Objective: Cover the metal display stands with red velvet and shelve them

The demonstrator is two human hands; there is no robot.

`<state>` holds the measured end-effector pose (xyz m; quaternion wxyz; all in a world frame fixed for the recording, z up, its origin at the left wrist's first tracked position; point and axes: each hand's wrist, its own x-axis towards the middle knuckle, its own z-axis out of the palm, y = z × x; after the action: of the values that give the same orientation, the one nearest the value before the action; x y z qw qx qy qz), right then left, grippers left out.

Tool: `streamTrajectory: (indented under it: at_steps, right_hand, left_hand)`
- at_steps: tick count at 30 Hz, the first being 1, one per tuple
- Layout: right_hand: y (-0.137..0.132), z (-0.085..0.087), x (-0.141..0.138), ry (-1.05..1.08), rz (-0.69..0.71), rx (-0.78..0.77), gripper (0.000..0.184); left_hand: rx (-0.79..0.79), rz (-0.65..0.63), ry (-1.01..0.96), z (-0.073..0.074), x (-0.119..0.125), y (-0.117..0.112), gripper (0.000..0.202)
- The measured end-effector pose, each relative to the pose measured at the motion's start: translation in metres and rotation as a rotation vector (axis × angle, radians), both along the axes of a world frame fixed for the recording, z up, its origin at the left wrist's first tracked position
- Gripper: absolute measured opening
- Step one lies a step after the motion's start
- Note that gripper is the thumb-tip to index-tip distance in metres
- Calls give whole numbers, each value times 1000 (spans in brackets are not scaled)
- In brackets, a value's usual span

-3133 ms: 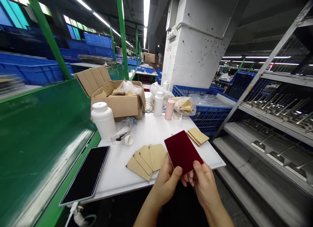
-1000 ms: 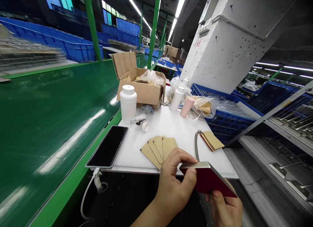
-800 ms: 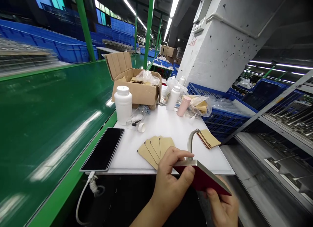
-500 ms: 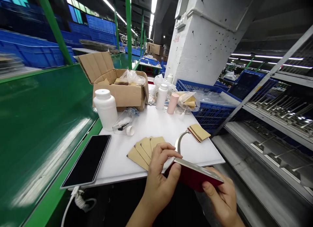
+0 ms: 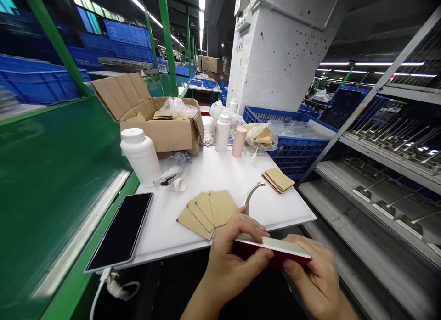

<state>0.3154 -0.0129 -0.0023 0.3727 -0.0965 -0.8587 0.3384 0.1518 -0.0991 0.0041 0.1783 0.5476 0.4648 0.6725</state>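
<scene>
L hand (image 5: 234,258) – fingers curled, gripping near end of red-faced metal plate (image 5: 288,251); R hand (image 5: 315,275) – thumb + fingers clamping opp. end.

Head-worn view, facing forward and down, hands (image 5: 227,262) (image 5: 319,269) near, table (image 5: 220,171) beyond

Dim place tbh, lit by ceiling tubes (image 5: 201,17). White tabletop (image 5: 220,168) is bright, near-black underneath. Long glare streak on the green conveyor belt (image 5: 69,182), pale shine on the metal-edged base (image 5: 285,248), blue crate (image 5: 36,81) looks soft, edges stretched.
</scene>
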Motion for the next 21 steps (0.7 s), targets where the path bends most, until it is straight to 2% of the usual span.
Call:
streamTrajectory:
  at_steps: [5, 9, 13, 17, 21]
  right_hand:
    - [2, 1, -2, 2, 26, -10, 9]
    - [4, -4, -2, 25, 3, -21, 8]
    - [4, -7, -6, 122, -120, -8, 8]
    - [-1, -2, -16, 232, -276, -65, 25]
    - [-4, 10, -26, 237, -331, -116, 19]
  left_hand:
    - [15, 34, 30, -1, 1, 2, 36]
    - [38, 14, 57, -4, 3, 0, 29]
    - [76, 82, -11, -7, 11, 4, 24]
    - [101, 171, -70, -7, 22, 7, 25]
    - [74, 239, -152, -4, 27, 5, 22]
